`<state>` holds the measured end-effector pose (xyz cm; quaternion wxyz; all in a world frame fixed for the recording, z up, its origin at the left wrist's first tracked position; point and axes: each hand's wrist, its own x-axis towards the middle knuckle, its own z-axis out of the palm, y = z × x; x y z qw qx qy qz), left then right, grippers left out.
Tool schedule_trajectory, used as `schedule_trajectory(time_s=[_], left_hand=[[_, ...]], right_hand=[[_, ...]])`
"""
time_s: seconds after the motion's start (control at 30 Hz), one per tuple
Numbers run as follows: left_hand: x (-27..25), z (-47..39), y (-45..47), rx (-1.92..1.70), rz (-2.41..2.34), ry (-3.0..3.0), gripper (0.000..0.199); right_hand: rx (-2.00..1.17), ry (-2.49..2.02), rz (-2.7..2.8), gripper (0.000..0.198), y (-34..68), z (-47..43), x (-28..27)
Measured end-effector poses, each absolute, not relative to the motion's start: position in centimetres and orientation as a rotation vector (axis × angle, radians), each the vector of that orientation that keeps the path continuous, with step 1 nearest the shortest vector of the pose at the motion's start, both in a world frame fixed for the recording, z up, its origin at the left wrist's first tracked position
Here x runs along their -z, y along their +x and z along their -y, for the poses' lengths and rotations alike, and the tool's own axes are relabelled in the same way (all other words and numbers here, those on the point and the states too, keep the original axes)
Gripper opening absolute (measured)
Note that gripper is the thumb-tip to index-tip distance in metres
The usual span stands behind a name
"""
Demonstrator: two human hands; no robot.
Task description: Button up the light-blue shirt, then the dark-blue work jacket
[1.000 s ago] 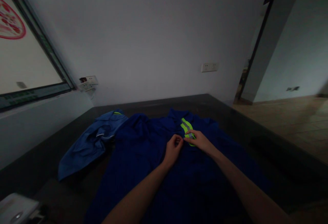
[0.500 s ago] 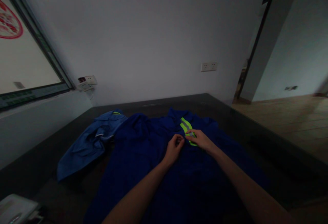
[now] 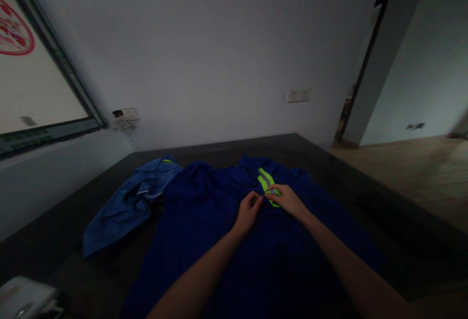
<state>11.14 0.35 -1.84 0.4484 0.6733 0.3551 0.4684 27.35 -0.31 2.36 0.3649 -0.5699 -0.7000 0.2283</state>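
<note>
A dark blue work jacket (image 3: 204, 212) lies spread over the dark table, its collar toward the wall. A yellow-green reflective strip (image 3: 265, 178) with a grey band runs down its chest. My left hand (image 3: 249, 208) is closed in a pinch at the jacket's front, just left of the strip. Across the lower part of the strip lies my right hand (image 3: 287, 198), thumb and fingers pinched on the jacket's cloth. The two sets of fingertips almost meet. Exactly which bit of cloth is between them is too dark and small to make out.
A lighter blue garment (image 3: 120, 212) lies crumpled on the table (image 3: 234, 144) to the left. At the lower left corner stands a white device (image 3: 25, 297), partly cut off. Wall sockets (image 3: 298, 96) sit above the table's far edge, and tiled floor (image 3: 402, 158) lies to the right.
Almost nothing differs. Both hands stay at the same place on the jacket, with the left fingers drawn slightly closer together.
</note>
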Motion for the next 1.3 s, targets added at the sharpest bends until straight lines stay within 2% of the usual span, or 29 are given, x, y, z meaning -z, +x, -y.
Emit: schedule_trajectory(time_s=[0.17,0.57,0.93,1.3], left_hand=[[1.8,-0.1,11.3,-1.227,-0.971,1.795,0.031],[2.0,0.0,11.7,-1.323,-1.086,1.833,0.024],[1.5,0.1,11.6,-1.267,-0.875,1.742,0.022],[1.5,0.3,11.6,-1.289,-0.878,1.705,0.021]], right_hand=[[-0.389,-1.538,1.888,0.024,27.3,0.5,-2.8],[0.116,-1.663,2.08,0.02,25.0,2.8,-3.4],[0.092,-1.58,2.023,0.021,25.7,2.5,-3.3],[0.135,-1.506,2.094,0.018,25.6,2.6,-3.2]])
